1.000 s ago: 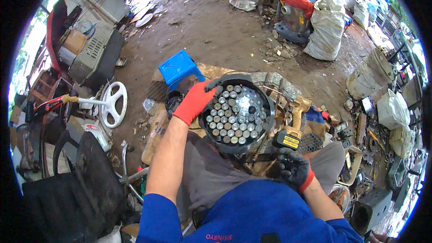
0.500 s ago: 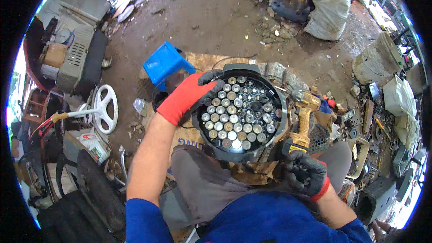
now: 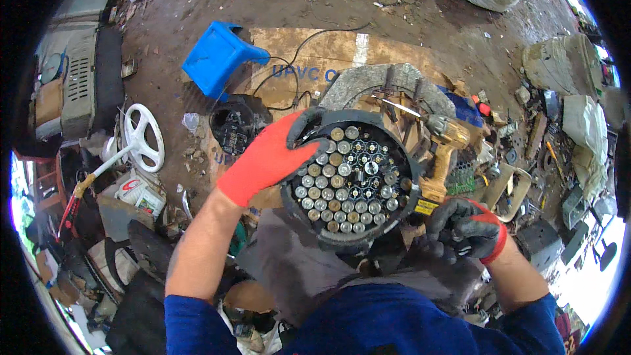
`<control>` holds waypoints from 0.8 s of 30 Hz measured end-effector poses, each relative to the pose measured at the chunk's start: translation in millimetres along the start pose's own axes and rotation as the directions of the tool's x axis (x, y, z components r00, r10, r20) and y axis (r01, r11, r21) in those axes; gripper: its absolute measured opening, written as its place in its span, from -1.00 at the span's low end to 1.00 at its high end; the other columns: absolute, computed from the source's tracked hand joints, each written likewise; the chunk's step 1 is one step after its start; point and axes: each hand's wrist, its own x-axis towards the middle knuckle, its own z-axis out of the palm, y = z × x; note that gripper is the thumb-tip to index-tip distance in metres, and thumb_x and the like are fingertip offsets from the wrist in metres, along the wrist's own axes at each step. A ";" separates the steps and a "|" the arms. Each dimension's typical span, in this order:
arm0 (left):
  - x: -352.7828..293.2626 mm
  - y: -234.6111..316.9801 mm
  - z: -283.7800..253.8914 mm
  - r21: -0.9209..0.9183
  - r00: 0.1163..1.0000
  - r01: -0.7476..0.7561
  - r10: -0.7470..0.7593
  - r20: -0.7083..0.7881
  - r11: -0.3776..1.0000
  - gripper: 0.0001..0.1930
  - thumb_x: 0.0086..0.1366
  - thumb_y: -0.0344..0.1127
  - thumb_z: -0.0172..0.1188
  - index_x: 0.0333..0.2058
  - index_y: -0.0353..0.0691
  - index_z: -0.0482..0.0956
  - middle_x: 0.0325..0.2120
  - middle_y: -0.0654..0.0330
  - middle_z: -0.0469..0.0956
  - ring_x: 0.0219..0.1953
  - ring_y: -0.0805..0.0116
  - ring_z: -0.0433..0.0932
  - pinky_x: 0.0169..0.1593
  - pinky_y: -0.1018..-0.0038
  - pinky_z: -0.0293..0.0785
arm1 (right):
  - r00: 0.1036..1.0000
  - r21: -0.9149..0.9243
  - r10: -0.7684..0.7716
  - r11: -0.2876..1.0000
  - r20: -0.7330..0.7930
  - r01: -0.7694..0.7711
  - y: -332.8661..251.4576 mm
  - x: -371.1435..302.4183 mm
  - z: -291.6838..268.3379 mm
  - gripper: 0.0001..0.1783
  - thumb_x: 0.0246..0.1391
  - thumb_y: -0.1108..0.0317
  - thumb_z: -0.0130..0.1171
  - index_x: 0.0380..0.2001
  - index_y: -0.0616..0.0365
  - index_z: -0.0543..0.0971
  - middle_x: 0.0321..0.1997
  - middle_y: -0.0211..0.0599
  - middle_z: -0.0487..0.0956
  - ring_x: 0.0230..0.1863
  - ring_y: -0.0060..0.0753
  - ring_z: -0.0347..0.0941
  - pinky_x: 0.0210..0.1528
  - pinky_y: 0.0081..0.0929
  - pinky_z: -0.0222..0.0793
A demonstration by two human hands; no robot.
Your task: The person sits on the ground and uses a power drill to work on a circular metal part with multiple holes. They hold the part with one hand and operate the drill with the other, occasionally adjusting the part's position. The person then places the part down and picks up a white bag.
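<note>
A round black lamp housing (image 3: 348, 238) sits in front of me, packed with small round glassy lenses (image 3: 342, 194). Toward its middle and upper right, several spots lack a lens and show small bare parts. My left hand (image 3: 292, 144), in a red and dark grey work glove, grips the housing's upper left rim, thumb and fingers around the edge. My right hand (image 3: 467, 230), gloved alike, is curled closed beside the lower right of the housing; something small and shiny shows at its fingers, too small to name. Close by it lies a yellow and black cordless drill (image 3: 442, 158).
Beyond the housing lie a grey stone slab (image 3: 374, 82), a screwdriver (image 3: 397, 106) and flattened cardboard (image 3: 282, 39). A blue plastic stool (image 3: 220, 59) and a black motor-like part (image 3: 240, 121) stand left of it. Further left is a white steering wheel (image 3: 144, 137). Scrap litters the right side.
My view has shifted, bringing more of the cardboard and slab into sight. My right hand has moved a little up and to the right, still curled. My left hand stays on the rim.
</note>
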 end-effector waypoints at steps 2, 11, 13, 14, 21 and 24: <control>-3.1 3.0 -0.1 0.076 0.999 -0.023 0.026 -0.040 0.997 -0.45 0.31 -0.28 0.31 0.23 -0.33 0.42 0.11 0.08 0.56 0.17 0.33 0.48 0.27 0.38 0.35 | 0.995 0.080 -0.067 0.994 -0.071 0.073 6.9 -16.7 17.1 -0.39 0.01 -0.01 0.37 -0.09 0.33 0.58 -0.19 -0.05 0.64 -0.20 -0.24 0.61 -0.31 -0.43 0.53; -75.3 11.6 -15.4 0.338 0.933 -0.013 0.133 -0.334 0.941 -0.39 0.36 -0.20 0.22 0.29 -0.34 0.28 0.24 -0.20 0.34 0.30 -0.16 0.32 0.34 0.14 0.26 | 0.989 0.440 -0.122 0.886 -0.079 0.144 22.7 -90.6 71.7 -0.57 0.14 0.19 0.30 -0.06 0.33 0.57 -0.17 0.04 0.61 -0.03 0.07 0.61 -0.18 -0.05 0.66; -103.4 4.3 -13.7 0.352 0.909 0.109 0.050 -0.415 0.930 -0.38 0.37 -0.19 0.20 0.30 -0.36 0.26 0.26 -0.23 0.30 0.32 -0.19 0.28 0.36 0.12 0.23 | 0.987 0.414 -0.126 0.897 -0.104 0.158 21.0 -109.0 85.7 -0.57 0.14 0.17 0.30 -0.08 0.32 0.57 -0.18 0.02 0.61 -0.08 0.01 0.62 -0.21 -0.13 0.65; -117.9 6.9 -11.8 0.350 0.892 0.166 0.011 -0.452 0.922 -0.37 0.38 -0.19 0.19 0.31 -0.37 0.25 0.27 -0.25 0.28 0.33 -0.21 0.26 0.37 0.11 0.21 | 0.984 0.398 -0.129 0.902 -0.123 0.168 22.2 -120.1 90.4 -0.57 0.14 0.16 0.30 -0.10 0.32 0.58 -0.18 0.00 0.61 -0.11 -0.02 0.62 -0.23 -0.16 0.64; -206.5 57.2 12.2 0.566 0.956 0.272 -0.149 -0.254 0.778 -0.33 0.30 -0.11 0.22 0.26 -0.40 0.30 0.21 -0.33 0.31 0.25 -0.29 0.31 0.32 0.04 0.25 | 0.950 0.428 -0.188 0.858 -0.251 0.283 49.7 -193.9 111.6 -0.51 0.18 0.00 0.26 -0.11 0.25 0.57 -0.17 -0.09 0.62 -0.19 -0.12 0.62 -0.25 -0.27 0.57; -222.4 70.8 20.6 0.612 0.989 0.148 -0.103 -0.109 0.777 -0.39 0.27 -0.11 0.23 0.19 -0.38 0.39 0.12 -0.26 0.40 0.16 -0.24 0.39 0.25 0.04 0.31 | 0.922 0.577 -0.292 0.719 -0.255 0.388 71.0 -215.6 108.1 -0.43 0.25 -0.13 0.13 0.00 0.17 0.56 0.00 -0.06 0.63 -0.02 0.02 0.62 -0.18 -0.09 0.59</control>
